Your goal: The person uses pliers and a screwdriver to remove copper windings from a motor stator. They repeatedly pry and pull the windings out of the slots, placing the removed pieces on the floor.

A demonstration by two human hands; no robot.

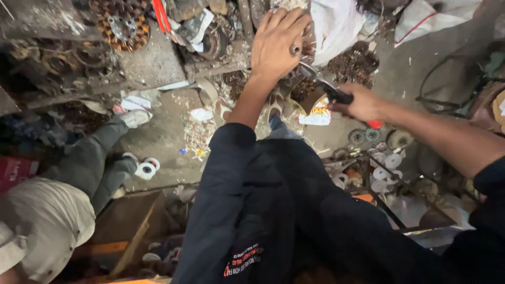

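Overhead, left hand [276, 44] on metal part [294, 50], right hand [362, 103] gripping pliers [326, 88]

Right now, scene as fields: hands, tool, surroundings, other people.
left hand: spread flat, pressing down on a metal part, hidden under the palm
right hand: closed on the black handle of a tool
tool: metal head reaches under the left hand; type unclear
floor: littered with paper scraps, rusty stator cores
other person: crouched at left, grey trousers

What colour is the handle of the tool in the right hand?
Black, with a red end below the right hand; the tool handle shows in the head view.
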